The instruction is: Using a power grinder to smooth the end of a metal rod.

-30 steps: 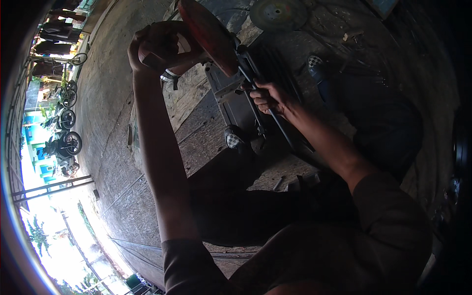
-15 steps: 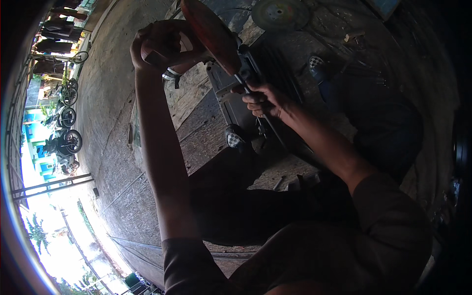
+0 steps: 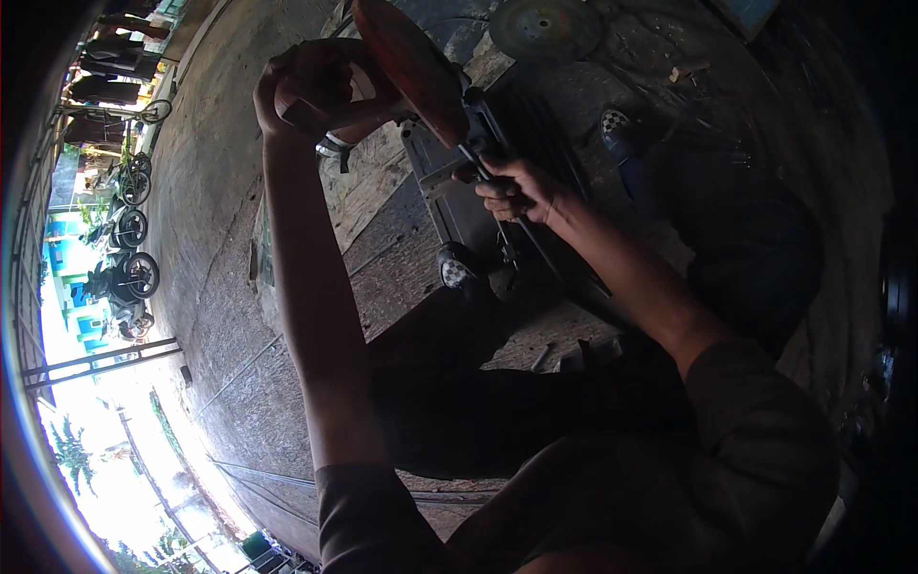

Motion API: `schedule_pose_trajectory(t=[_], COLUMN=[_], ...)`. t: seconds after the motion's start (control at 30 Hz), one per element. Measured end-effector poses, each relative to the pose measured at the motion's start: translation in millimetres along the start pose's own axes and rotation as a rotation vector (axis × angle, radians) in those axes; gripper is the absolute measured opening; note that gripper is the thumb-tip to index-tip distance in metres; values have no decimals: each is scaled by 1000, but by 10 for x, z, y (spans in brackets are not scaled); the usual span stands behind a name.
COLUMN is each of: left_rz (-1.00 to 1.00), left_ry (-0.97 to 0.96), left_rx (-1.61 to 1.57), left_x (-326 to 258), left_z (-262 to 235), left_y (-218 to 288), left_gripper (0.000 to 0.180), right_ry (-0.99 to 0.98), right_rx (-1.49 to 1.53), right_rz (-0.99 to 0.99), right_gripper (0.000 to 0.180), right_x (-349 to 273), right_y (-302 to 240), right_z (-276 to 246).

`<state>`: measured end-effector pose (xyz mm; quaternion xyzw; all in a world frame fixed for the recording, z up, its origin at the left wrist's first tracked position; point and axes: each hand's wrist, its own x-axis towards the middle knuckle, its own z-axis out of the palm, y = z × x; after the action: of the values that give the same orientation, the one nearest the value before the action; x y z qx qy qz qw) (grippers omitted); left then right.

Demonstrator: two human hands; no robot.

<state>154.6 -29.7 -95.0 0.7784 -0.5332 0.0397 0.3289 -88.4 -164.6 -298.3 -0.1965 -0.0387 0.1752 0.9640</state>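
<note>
Saw (image 3: 448, 196) w/ red guard (image 3: 411, 72) stands on floor (image 3: 206, 244) ahead of me; my L hand (image 3: 287, 91) curls round its loop handle (image 3: 384, 91), v. dark there; my R hand (image 3: 516, 193) wraps thin metal bar (image 3: 540, 249) by guard's lower end; round disc (image 3: 547, 29) lies beyond, to the R.

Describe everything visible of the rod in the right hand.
The rod is long, thin and apparently straight, grey and metal-looking, brighter just above the grip and darker below it. The right hand is closed around it. It slants from beside the lower tip of the red guard down to the right, its lower end lost in shadow. Whether it touches the guard is unclear.
</note>
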Motion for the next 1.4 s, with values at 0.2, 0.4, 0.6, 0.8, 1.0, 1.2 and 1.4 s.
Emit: schedule_pose_trajectory(t=[0.2, 0.4, 0.6, 0.8, 1.0, 1.2, 1.4], left_rz=[-228, -211, -91, -208, -593, -581, -534], left_ry=[-63, -63, -7, -28, -5, 38, 30], left_rx=[-633, -556, -465, -780, -1380, -1371, -1417], left_x=[-32, -50, 43, 29, -27, -20, -5], left_z=[-38, -15, 55, -16, -32, 18, -7], left_y=[-48, -103, -163, -179, -7, 129, 76], left_gripper=[62, 61, 60, 56, 56, 55, 54], right_ry=[243, 813, 1091, 772, 472, 219, 221], right_rx=[-342, -1643, -1342, -955, -825, -582, -554], right_rz=[114, 152, -282, -884, -813, -587, -560], right_gripper=[35, 46, 38, 24, 20, 25, 26], right_x=[-12, -95, -194, -45, -147, -290, -267], right_y=[6, 173, -375, -880, -871, -751, -769], right_z=[-242, -728, -1056, 53, 951, 1317, 1239])
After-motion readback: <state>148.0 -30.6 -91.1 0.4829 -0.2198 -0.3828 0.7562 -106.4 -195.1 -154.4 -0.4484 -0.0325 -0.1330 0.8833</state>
